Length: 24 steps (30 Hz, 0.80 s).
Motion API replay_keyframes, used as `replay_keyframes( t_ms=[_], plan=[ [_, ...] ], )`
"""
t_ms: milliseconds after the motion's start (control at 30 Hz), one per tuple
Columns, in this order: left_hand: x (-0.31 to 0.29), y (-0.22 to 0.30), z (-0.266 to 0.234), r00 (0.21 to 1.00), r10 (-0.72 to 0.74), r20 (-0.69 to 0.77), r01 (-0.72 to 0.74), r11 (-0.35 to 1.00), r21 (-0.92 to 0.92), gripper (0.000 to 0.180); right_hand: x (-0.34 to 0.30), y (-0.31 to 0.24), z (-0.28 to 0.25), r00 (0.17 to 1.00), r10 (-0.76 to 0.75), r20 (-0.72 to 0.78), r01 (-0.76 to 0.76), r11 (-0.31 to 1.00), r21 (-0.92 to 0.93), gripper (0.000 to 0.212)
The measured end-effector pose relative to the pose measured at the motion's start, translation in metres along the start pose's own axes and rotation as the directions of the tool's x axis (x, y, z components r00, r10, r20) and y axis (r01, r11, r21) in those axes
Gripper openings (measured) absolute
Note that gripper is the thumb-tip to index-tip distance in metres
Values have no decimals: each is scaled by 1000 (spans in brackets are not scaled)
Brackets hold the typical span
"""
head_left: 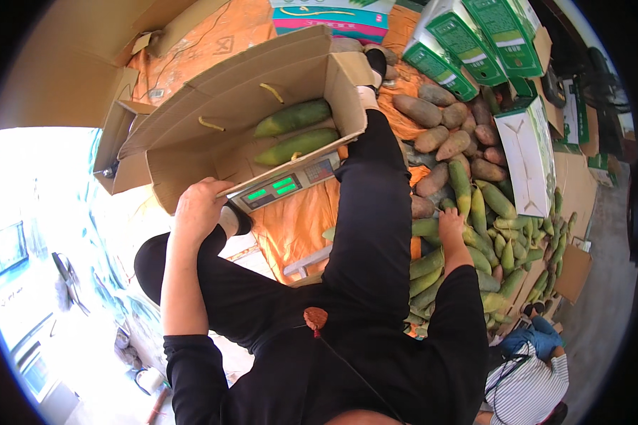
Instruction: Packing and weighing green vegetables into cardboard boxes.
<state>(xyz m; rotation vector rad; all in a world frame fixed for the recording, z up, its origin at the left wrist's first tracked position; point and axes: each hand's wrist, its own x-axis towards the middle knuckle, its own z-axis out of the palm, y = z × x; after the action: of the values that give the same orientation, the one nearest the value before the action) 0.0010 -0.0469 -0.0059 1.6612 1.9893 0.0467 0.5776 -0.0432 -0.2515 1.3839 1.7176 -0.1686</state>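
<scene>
My left hand [198, 210] is closed on the near edge of an open cardboard box [184, 159]. Two long green radishes [294, 118] lie side by side at the right end inside it. The box rests at a digital scale [283, 185] with lit green displays, between my legs. To the right, my right hand [453, 229] reaches into a heap of green radishes [500, 244]. Its fingers are curled at the end of a green radish [425, 227], partly hidden by the hand.
Reddish-brown tubers or radishes [443, 134] are piled beyond the green heap. Green-and-white cartons [468, 46] and a white carton [526, 159] stand at the far right. Orange sheeting [290, 234] covers the floor. A person in a striped shirt [528, 379] is at the lower right.
</scene>
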Motion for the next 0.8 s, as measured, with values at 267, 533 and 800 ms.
replay_keyframes(
  t_ms=[267,533,800],
  plan=[
    [-6,-5,0,1000,24,-11,-24,999,45,24,-41,-8,-44,982,130,133,-164,944,287,59],
    [-9,-10,11,997,74,-13,-71,987,144,26,-67,35,-106,958,277,-73,-205,840,502,77],
    [-8,-14,14,988,145,-60,-132,975,180,27,-111,37,-292,711,289,-642,433,540,722,70]
  ],
)
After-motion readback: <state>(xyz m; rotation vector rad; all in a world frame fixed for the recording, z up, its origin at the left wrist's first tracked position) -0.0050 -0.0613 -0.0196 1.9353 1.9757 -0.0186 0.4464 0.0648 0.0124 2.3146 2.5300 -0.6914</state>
